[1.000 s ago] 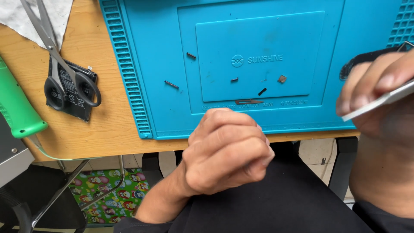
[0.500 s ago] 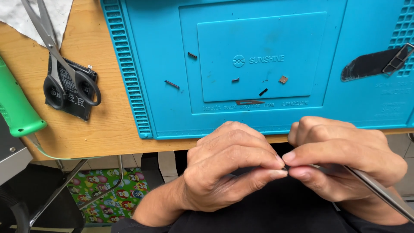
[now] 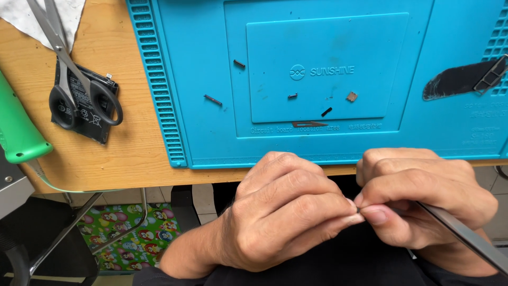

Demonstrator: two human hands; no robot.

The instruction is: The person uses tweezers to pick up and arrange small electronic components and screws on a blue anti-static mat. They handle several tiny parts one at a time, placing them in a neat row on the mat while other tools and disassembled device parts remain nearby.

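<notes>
Both hands meet below the near edge of the wooden table, over my lap. My left hand (image 3: 286, 212) is curled, its fingertips pinched against those of my right hand (image 3: 418, 196) on a tiny dark part (image 3: 359, 210) that is barely visible. My right hand also holds metal tweezers (image 3: 465, 238), whose shaft slants down to the lower right. A blue silicone repair mat (image 3: 338, 143) lies on the table just beyond the hands, with several small dark parts scattered on it (image 3: 326, 112).
Scissors (image 3: 69, 79) lie on a black battery (image 3: 87, 106) at the left, by a white cloth (image 3: 21, 16). A green-handled tool (image 3: 18, 127) sits at the left edge. A black strip with a small metal frame (image 3: 463, 79) rests on the mat's right. A patterned floor mat (image 3: 132, 233) shows below.
My right hand came down from the right edge with the tweezers and joined my left hand below the table edge. In the last half second the hands barely moved.
</notes>
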